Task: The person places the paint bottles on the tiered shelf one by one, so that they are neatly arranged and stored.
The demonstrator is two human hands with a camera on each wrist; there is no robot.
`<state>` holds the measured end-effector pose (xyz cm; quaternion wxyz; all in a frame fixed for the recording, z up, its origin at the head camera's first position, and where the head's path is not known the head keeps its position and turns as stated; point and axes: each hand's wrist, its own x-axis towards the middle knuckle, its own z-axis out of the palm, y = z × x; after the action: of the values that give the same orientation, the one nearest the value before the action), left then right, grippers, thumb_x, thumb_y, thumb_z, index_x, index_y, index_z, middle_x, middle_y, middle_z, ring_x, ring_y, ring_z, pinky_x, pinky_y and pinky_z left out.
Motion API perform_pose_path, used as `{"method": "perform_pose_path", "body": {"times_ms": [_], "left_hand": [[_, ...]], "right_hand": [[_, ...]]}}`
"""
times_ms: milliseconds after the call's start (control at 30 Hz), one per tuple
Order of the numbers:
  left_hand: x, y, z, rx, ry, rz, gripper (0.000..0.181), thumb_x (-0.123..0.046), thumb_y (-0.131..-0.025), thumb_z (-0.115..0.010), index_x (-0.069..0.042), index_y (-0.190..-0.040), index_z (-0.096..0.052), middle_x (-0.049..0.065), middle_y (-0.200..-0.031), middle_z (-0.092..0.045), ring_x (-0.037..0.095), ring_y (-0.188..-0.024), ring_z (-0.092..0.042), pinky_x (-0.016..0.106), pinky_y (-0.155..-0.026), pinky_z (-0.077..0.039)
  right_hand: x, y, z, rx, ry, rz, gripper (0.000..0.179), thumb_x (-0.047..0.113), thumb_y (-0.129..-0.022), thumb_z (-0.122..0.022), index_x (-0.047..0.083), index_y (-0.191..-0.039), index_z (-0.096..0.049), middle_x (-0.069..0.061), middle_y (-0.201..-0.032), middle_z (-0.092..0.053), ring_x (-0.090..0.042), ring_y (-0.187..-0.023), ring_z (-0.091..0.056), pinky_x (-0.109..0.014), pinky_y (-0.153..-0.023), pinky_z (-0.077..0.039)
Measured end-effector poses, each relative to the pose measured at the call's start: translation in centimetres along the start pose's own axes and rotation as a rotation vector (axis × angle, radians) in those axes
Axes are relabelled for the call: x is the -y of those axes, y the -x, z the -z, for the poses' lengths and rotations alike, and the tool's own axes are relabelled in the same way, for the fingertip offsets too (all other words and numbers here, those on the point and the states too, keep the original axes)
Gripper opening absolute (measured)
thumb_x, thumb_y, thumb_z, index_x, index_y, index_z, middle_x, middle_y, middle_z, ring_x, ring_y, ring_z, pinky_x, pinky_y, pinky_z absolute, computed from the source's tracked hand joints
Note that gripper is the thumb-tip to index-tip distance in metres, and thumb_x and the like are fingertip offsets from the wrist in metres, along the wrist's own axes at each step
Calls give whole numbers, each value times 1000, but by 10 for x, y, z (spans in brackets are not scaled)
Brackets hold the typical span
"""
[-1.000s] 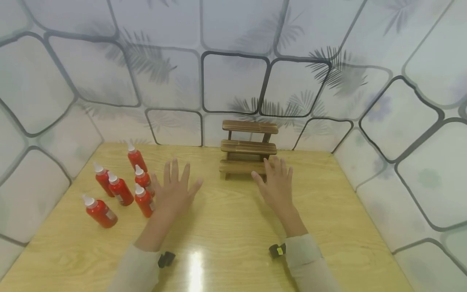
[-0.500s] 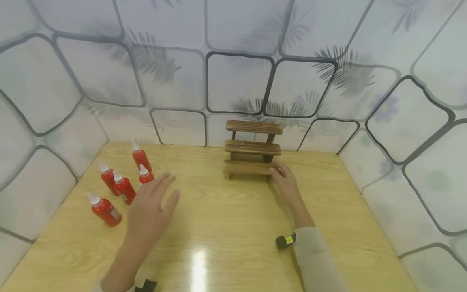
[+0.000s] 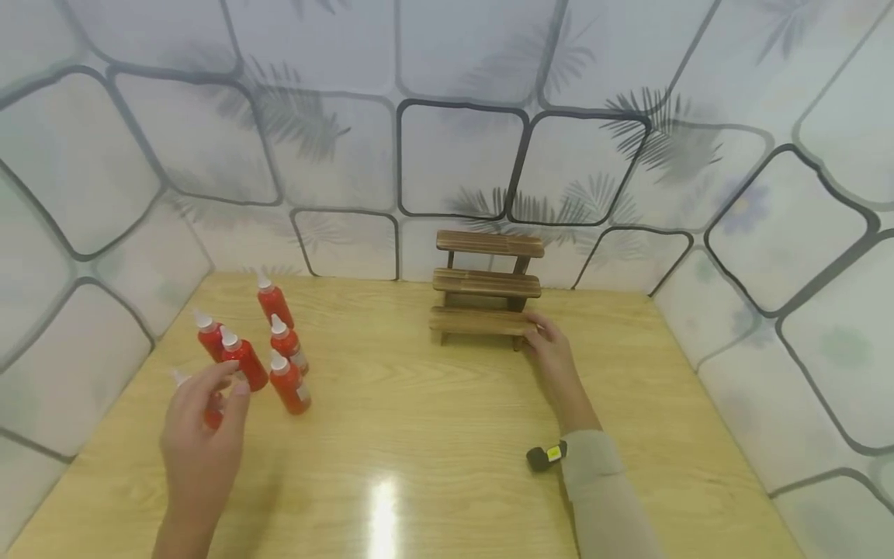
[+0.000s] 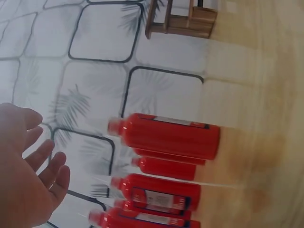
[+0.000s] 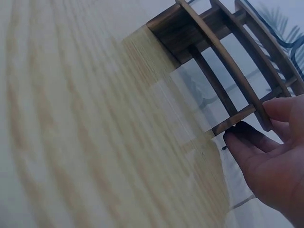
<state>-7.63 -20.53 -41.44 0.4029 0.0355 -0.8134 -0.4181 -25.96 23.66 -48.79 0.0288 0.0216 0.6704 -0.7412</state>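
Note:
Several red squeeze bottles with white nozzle caps stand on the left of the table. My left hand, fingers loosely bent, hovers over the front-left bottle and hides most of it. In the left wrist view, the left hand is apart from the red bottles and holds nothing. A three-step brown wooden stand is at the back centre. My right hand grips the right end of its lowest step. In the right wrist view, the right hand's thumb and fingers pinch the stand's end.
A light wood-grain table lies under everything. Patterned walls rise at the back and on both sides. The stand is close to the back wall. A small black device sits at the right cuff.
My left hand has moved left and toward the front over the front-left bottle, its fingers going from spread to bent. My right hand has gone from spread above the stand to gripping its lowest step.

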Motion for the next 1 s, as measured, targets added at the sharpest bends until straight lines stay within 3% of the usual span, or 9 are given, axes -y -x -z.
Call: {"method": "perform_pose_path", "body": {"times_ms": [100,167,333,467,567,700,833,1000], "left_hand": [[4,1,-2,72,16,148,30,-4,-94,-68,-5,-124,-68,-11,-109,-62,-4,-93,-52,3,-76,-42],[8,0,-5,154,20,258,35,-13,-97,-67,-10,-132,-64,-18,-111,-57,-4,-96,-53,5,-77,-42],[19,-6,-17,397,48,453,56,-35,-100,-62,-17,-151,-45,3,-136,-54,16,-120,-52,6,-81,-43],[25,-11,-24,494,65,501,61,-42,-101,-59,-18,-154,-41,11,-150,-46,33,-131,-45,31,-101,-51],[26,-13,-27,509,82,510,61,-42,-101,-59,-16,-153,-42,11,-154,-43,34,-136,-43,57,-113,-41],[30,-13,-28,545,104,520,63,-40,-101,-59,-16,-155,-37,10,-159,-39,37,-144,-38,61,-115,-37],[34,-13,-28,582,98,490,65,-38,-101,-59,-15,-156,-34,12,-161,-37,41,-146,-35,63,-113,-37],[36,-12,-30,575,70,467,63,-37,-101,-60,-15,-155,-36,13,-158,-42,39,-142,-43,57,-110,-42]], "right_hand": [[0,0,2,-13,-13,-3,47,15,-104,-54,7,-149,-43,-18,-158,-38,-32,-143,-44,-37,-117,-41],[1,1,2,-14,-17,-7,48,15,-103,-55,7,-150,-42,-18,-157,-39,-32,-142,-45,-37,-117,-41],[1,0,4,-10,-79,-16,48,14,-104,-54,5,-150,-41,-19,-156,-40,-33,-141,-46,-37,-117,-40],[-1,-1,5,-15,-90,-3,46,11,-104,-53,3,-149,-42,-20,-156,-38,-33,-141,-45,-36,-116,-42],[-1,-1,4,-15,-82,7,45,9,-104,-51,3,-148,-42,-19,-158,-36,-34,-142,-44,-35,-116,-42],[-1,0,4,-24,-67,5,44,9,-104,-50,5,-148,-43,-18,-154,-40,-32,-139,-47,-35,-116,-42],[-4,-1,4,-24,-60,-6,45,14,-105,-53,6,-148,-43,-18,-146,-47,-28,-132,-54,-35,-115,-43],[-8,-1,4,-3,-89,-13,47,18,-104,-55,7,-148,-43,-15,-142,-48,-25,-130,-55,-33,-115,-43]]}}
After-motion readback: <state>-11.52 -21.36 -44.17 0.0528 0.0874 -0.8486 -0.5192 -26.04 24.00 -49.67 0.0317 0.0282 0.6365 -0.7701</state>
